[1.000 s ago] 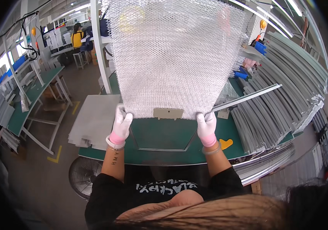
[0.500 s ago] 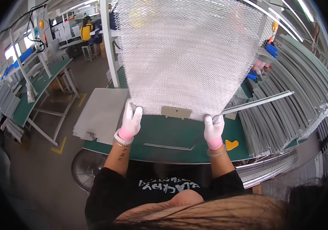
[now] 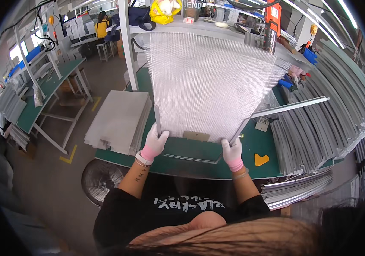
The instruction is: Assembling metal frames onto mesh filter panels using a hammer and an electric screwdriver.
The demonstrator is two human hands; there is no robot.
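A silvery expanded-metal mesh sheet [image 3: 208, 85] slopes away from me over the green bench. My left hand [image 3: 154, 143], in a white glove with a pink cuff, is closed on its near left corner. The near right corner is pinched by my gloved right hand [image 3: 233, 153]. A small tan plate [image 3: 196, 136] sits at the middle of the sheet's near edge. Below it on the bench lies a thin metal frame [image 3: 191, 159]. Grey side strips rise beside both hands along the mesh; whether my fingers touch them I cannot tell.
A stack of pale sheets [image 3: 116, 119] lies left on the green bench [image 3: 178, 168]. To the right are a yellow heart-like piece [image 3: 261, 160], a metal bar [image 3: 291, 106] and many stacked grey strips [image 3: 315, 123]. A shelf [image 3: 229, 30] crosses behind; a fan [image 3: 101, 181] stands below left.
The mesh sheet has come down and tilted away, showing the shelf behind it. Both hands moved slightly lower with it, and the grey side strips now show beside them.
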